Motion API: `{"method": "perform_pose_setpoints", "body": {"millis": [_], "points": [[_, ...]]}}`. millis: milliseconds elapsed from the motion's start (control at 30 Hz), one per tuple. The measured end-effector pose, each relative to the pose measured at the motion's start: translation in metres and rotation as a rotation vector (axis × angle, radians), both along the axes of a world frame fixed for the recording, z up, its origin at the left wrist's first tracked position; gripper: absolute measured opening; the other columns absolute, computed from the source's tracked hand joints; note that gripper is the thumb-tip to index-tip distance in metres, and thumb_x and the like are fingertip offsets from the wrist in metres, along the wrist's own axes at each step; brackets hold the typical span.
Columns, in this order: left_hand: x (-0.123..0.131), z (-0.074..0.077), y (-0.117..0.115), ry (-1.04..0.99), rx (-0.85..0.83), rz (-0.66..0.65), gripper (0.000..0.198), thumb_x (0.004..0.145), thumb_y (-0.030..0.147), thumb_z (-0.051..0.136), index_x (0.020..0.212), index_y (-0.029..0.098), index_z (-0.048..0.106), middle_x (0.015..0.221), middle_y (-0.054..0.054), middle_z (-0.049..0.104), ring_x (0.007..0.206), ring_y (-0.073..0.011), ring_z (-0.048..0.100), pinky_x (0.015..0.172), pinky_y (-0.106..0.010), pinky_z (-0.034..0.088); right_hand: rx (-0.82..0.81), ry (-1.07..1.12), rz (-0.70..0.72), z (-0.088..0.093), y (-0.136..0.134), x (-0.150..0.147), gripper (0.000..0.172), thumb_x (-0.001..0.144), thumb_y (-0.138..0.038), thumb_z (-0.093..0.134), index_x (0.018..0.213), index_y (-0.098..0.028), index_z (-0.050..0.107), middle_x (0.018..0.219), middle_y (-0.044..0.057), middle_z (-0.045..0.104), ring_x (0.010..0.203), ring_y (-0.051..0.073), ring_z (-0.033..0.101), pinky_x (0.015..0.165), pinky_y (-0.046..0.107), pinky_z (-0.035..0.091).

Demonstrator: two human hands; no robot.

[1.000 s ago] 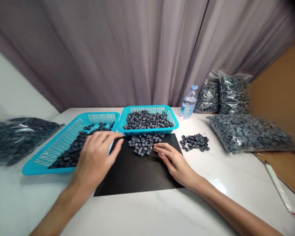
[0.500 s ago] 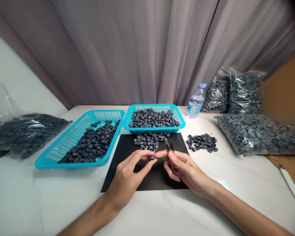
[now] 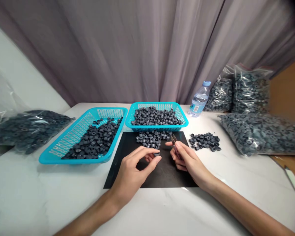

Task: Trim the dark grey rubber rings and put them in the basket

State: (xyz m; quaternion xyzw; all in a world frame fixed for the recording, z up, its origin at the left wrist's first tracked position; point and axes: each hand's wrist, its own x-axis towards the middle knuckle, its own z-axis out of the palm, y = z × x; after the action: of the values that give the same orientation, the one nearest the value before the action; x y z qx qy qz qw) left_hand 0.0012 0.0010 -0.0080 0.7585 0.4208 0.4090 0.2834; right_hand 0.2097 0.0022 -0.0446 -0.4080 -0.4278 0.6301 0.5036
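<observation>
My left hand (image 3: 132, 170) pinches a small dark grey cap-like piece (image 3: 157, 153) between thumb and forefinger, above the black mat (image 3: 162, 173). My right hand (image 3: 189, 160) is closed around small scissors (image 3: 174, 141), their narrow metal blades pointing up and away; fingers cover most of the purplish handle. The right forefinger stretches left, apart from the piece. Just beyond both hands, a heap of similar grey pieces (image 3: 151, 139) lies at the mat's back edge. To the right of the mat is a smaller pile of pieces (image 3: 205, 141) on the white table (image 3: 147, 209).
Two blue baskets with grey pieces stand here, one at left (image 3: 46, 157) and one behind the mat (image 3: 159, 127). A water bottle (image 3: 199, 100) stands at back right, near filled clear bags (image 3: 263, 131). Another filled bag (image 3: 36, 127) lies far left. Behind hangs a grey curtain (image 3: 118, 49).
My hands have moved apart: the right forefinger has left the piece in my left hand. The right hand with the scissors has shifted right. The view has also shifted slightly.
</observation>
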Motion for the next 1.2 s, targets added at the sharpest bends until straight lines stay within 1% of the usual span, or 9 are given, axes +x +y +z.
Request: {"method": "perform_pose_setpoints", "body": {"millis": [133, 200, 300, 433, 567, 667, 800, 967, 1200], "points": [[0.003, 0.006, 0.003, -0.180, -0.354, -0.060, 0.017, 0.092, 0.035, 0.068, 0.101, 0.023, 0.076, 0.087, -0.001, 0.072, 0.082, -0.0157, 0.068, 0.080, -0.026, 0.055, -0.014, -0.004, 0.041, 0.001, 0.001, 0.001, 0.048, 0.096, -0.063, 0.053, 0.111, -0.018, 0.063, 0.072, -0.005, 0.045, 0.050, 0.006, 0.018, 0.044, 0.022, 0.012], [0.004, 0.010, 0.004, -0.229, -0.460, -0.076, 0.021, 0.091, 0.037, 0.068, 0.102, 0.021, 0.077, 0.089, -0.003, 0.073, 0.085, -0.0172, 0.067, 0.081, -0.027, 0.055, -0.016, -0.002, 0.061, 0.001, 0.001, 0.001, 0.050, 0.096, -0.064, 0.052, 0.110, -0.017, 0.063, 0.070, -0.005, 0.043, 0.050, 0.007, 0.017, 0.044, 0.022, 0.011], [0.007, 0.017, 0.003, -0.256, -0.541, -0.057, 0.026, 0.089, 0.039, 0.070, 0.104, 0.020, 0.079, 0.088, -0.004, 0.072, 0.085, -0.0186, 0.065, 0.079, -0.028, 0.053, -0.017, -0.016, 0.075, 0.002, 0.001, 0.001, 0.051, 0.097, -0.065, 0.050, 0.108, -0.016, 0.063, 0.068, -0.006, 0.042, 0.050, 0.007, 0.016, 0.043, 0.022, 0.011], [0.008, 0.020, 0.001, -0.302, -0.591, -0.087, 0.028, 0.086, 0.040, 0.073, 0.106, 0.022, 0.080, 0.087, -0.005, 0.072, 0.082, -0.0183, 0.062, 0.077, -0.028, 0.051, -0.017, -0.050, 0.087, 0.004, 0.000, 0.002, 0.052, 0.096, -0.067, 0.049, 0.106, -0.017, 0.062, 0.070, -0.005, 0.044, 0.049, 0.007, 0.016, 0.043, 0.022, 0.012], [0.006, 0.017, 0.001, -0.321, -0.625, -0.130, 0.026, 0.088, 0.040, 0.072, 0.108, 0.025, 0.080, 0.085, -0.002, 0.069, 0.078, -0.0154, 0.056, 0.077, -0.027, 0.047, -0.010, -0.049, 0.092, 0.004, 0.001, 0.001, 0.051, 0.097, -0.067, 0.048, 0.103, -0.018, 0.061, 0.070, -0.005, 0.043, 0.049, 0.006, 0.017, 0.043, 0.021, 0.012], [0.005, 0.014, 0.000, -0.343, -0.658, -0.156, 0.027, 0.091, 0.041, 0.070, 0.111, 0.026, 0.080, 0.084, -0.001, 0.065, 0.078, -0.0143, 0.052, 0.077, -0.027, 0.044, -0.009, -0.054, 0.098, 0.004, 0.001, 0.001, 0.052, 0.096, -0.068, 0.048, 0.089, -0.018, 0.058, 0.067, -0.006, 0.040, 0.049, 0.006, 0.017, 0.043, 0.022, 0.012], [0.004, 0.013, 0.000, -0.369, -0.688, -0.176, 0.031, 0.093, 0.042, 0.068, 0.116, 0.024, 0.078, 0.086, -0.002, 0.063, 0.081, -0.0150, 0.051, 0.078, -0.028, 0.043, -0.007, -0.099, 0.116, 0.005, 0.000, 0.000, 0.057, 0.096, -0.070, 0.046, 0.071, -0.018, 0.051, 0.061, -0.008, 0.031, 0.050, 0.007, 0.014, 0.044, 0.023, 0.012], [0.005, 0.014, 0.000, -0.357, -0.679, -0.188, 0.034, 0.094, 0.043, 0.066, 0.119, 0.024, 0.077, 0.093, -0.005, 0.065, 0.082, -0.0169, 0.052, 0.079, -0.031, 0.045, 0.001, -0.161, 0.129, 0.006, -0.001, 0.000, 0.060, 0.095, -0.073, 0.045, 0.069, -0.019, 0.048, 0.060, -0.008, 0.028, 0.051, 0.008, 0.016, 0.045, 0.023, 0.014], [0.007, 0.018, -0.002, -0.402, -0.725, -0.201, 0.036, 0.095, 0.045, 0.061, 0.118, 0.022, 0.077, 0.089, -0.006, 0.063, 0.081, -0.0177, 0.052, 0.078, -0.032, 0.046, 0.012, -0.183, 0.122, 0.006, -0.001, -0.001, 0.060, 0.093, -0.075, 0.045, 0.068, -0.020, 0.045, 0.060, -0.007, 0.027, 0.051, 0.008, 0.016, 0.046, 0.024, 0.013]]}}
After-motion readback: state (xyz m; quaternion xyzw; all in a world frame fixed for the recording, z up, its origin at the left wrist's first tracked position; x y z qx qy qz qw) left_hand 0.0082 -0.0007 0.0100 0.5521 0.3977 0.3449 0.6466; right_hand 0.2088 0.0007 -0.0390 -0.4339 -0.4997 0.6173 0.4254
